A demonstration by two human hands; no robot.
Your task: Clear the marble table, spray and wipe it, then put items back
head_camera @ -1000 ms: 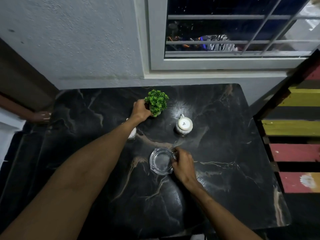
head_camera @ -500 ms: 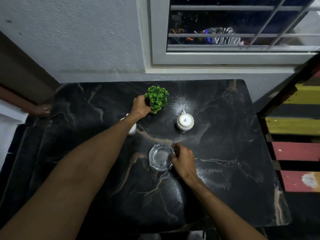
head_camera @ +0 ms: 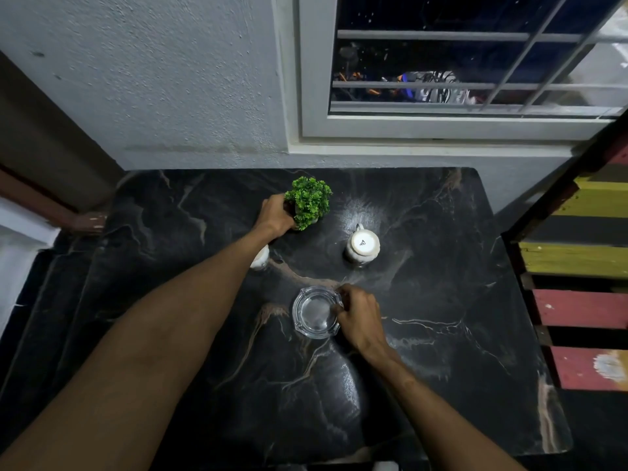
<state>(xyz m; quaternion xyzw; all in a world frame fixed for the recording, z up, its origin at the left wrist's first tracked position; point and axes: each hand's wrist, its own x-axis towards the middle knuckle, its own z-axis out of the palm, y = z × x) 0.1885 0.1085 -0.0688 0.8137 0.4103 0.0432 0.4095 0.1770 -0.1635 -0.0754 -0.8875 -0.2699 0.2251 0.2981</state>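
Observation:
A black marble table (head_camera: 458,334) with pale veins fills the lower view. At its far middle my left hand (head_camera: 276,217) grips the pot of a small green plant (head_camera: 309,200). Half hidden under my left forearm is a small white object (head_camera: 260,260). An upturned white cup (head_camera: 362,245) stands to the right of the plant. Nearer to me, my right hand (head_camera: 360,317) pinches the right rim of a clear glass ashtray (head_camera: 314,316) that rests on the table.
A grey wall and a white-framed barred window (head_camera: 469,69) rise behind the table. A painted slatted pallet (head_camera: 584,266) in yellow, black and red stands at the right edge. A brown frame and white cloth (head_camera: 20,232) are at the left.
Both hands keep the same holds on the plant pot and the ashtray. Only the camera has shifted slightly; the objects stay in place on the table.

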